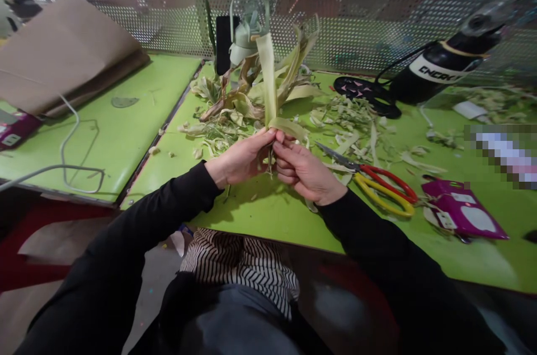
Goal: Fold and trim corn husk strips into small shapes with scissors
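My left hand (241,159) and my right hand (304,171) meet above the green table (260,212), both pinched on the base of a pale green leaf strip (268,78). The strip stands nearly upright from my fingers, and a second piece (291,127) folds out to the right. Both sleeves are black. Behind my hands lies a pile of dried leaves and husks (247,100).
Red-and-yellow scissors (377,184) lie right of my hands, beside a magenta packet (461,211). Leaf scraps (356,126) litter the table. A green water bottle (249,22), a black bottle (440,67) and a perforated metal screen (361,3) stand behind. Brown paper (62,50) and a cable (67,142) lie left.
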`<act>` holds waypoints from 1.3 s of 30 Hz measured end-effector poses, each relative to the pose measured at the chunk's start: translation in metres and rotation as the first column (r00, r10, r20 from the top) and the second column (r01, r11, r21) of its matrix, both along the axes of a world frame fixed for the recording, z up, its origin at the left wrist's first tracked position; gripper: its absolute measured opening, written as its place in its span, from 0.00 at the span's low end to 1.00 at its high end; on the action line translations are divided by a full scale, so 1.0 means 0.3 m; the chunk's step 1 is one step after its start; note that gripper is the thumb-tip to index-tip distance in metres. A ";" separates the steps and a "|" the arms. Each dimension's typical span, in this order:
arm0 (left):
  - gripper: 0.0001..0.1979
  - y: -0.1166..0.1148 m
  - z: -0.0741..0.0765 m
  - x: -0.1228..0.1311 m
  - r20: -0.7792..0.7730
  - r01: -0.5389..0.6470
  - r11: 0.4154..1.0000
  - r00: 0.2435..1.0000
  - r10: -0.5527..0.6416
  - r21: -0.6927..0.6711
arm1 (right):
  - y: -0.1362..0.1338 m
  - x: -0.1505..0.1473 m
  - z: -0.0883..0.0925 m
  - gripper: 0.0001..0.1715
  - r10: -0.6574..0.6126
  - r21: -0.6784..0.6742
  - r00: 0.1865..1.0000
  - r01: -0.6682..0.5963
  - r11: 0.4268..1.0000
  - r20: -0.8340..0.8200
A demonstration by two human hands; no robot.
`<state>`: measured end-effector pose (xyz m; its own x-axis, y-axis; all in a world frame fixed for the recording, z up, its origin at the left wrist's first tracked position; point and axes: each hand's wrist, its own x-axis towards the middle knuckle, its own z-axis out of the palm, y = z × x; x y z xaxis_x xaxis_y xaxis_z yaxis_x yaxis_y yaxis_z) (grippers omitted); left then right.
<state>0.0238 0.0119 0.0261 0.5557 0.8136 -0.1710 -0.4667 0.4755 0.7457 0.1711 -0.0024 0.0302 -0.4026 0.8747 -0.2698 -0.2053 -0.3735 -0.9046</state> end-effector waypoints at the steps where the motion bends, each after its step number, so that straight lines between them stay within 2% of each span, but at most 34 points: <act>1: 0.11 -0.001 0.002 -0.001 -0.004 0.006 1.000 1.000 -0.006 0.002 | -0.002 -0.004 -0.003 0.30 -0.025 0.007 1.000 0.025 1.000 -0.003; 5: 0.12 -0.009 0.014 0.003 -0.097 -0.030 0.999 0.995 0.031 0.013 | -0.003 -0.013 -0.021 0.25 -0.115 0.080 0.990 0.108 0.991 0.087; 7: 0.11 -0.009 0.014 0.006 -0.186 -0.124 0.988 0.973 0.138 0.087 | 0.002 -0.006 -0.030 0.22 -0.148 0.220 0.970 0.104 0.970 0.192; 10: 0.10 -0.005 0.005 0.004 -0.265 -0.220 0.934 0.918 0.296 0.282 | 0.015 0.017 -0.032 0.21 -0.250 0.478 0.912 0.070 0.876 0.326; 12: 0.12 -0.004 0.007 -0.001 -0.311 -0.193 0.918 0.900 0.307 0.347 | 0.022 0.034 -0.026 0.22 -0.319 0.570 0.860 0.041 0.821 0.397; 14: 0.14 -0.009 0.018 -0.007 -0.376 -0.100 0.951 0.902 0.210 0.291 | 0.027 0.049 -0.020 0.22 -0.347 0.593 0.813 0.003 0.805 0.467; 16: 0.14 -0.017 0.035 -0.011 -0.404 0.034 0.988 0.914 0.030 0.151 | 0.028 0.058 -0.020 0.23 -0.331 0.569 0.798 -0.017 0.822 0.503; 18: 0.15 -0.023 0.050 -0.013 -0.375 0.146 0.989 0.918 -0.127 0.023 | 0.029 0.060 -0.021 0.22 -0.293 0.523 0.831 0.003 0.852 0.472; 21: 0.16 -0.024 0.061 -0.016 -0.337 0.202 0.978 0.918 -0.209 -0.056 | 0.027 0.055 -0.015 0.17 -0.241 0.435 0.897 0.061 0.898 0.371; 24: 0.16 -0.024 0.065 -0.023 -0.352 0.223 0.970 0.904 -0.241 -0.092 | 0.021 0.052 0.005 0.17 -0.132 0.317 0.934 0.021 0.948 0.333; 26: 0.15 -0.030 0.067 -0.026 -0.371 0.237 0.970 0.897 -0.241 -0.056 | 0.017 0.049 0.014 0.17 -0.094 0.275 0.941 0.001 0.961 0.326; 29: 0.15 -0.044 0.058 -0.020 -0.445 0.229 0.967 0.881 -0.160 0.107 | 0.012 0.036 0.011 0.16 -0.179 0.284 0.942 0.096 0.954 0.282; 32: 0.14 -0.053 0.033 0.000 -0.546 0.194 0.929 0.838 0.010 0.315 | 0.010 0.018 -0.003 0.17 -0.282 0.261 0.936 0.224 0.939 0.212; 35: 0.12 -0.056 0.014 0.020 -0.538 0.108 0.874 0.821 0.191 0.474 | 0.009 0.009 -0.008 0.18 -0.313 0.223 0.938 0.277 0.935 0.147; 37: 0.12 -0.058 0.018 0.026 -0.492 0.063 0.907 0.855 0.167 0.417 | 0.007 0.008 -0.004 0.18 -0.284 0.203 0.950 0.256 0.945 0.125; 39: 0.12 -0.060 0.033 0.025 -0.416 0.073 0.975 0.909 0.022 0.212 | 0.005 0.008 -0.001 0.19 -0.254 0.175 0.962 0.233 0.957 0.105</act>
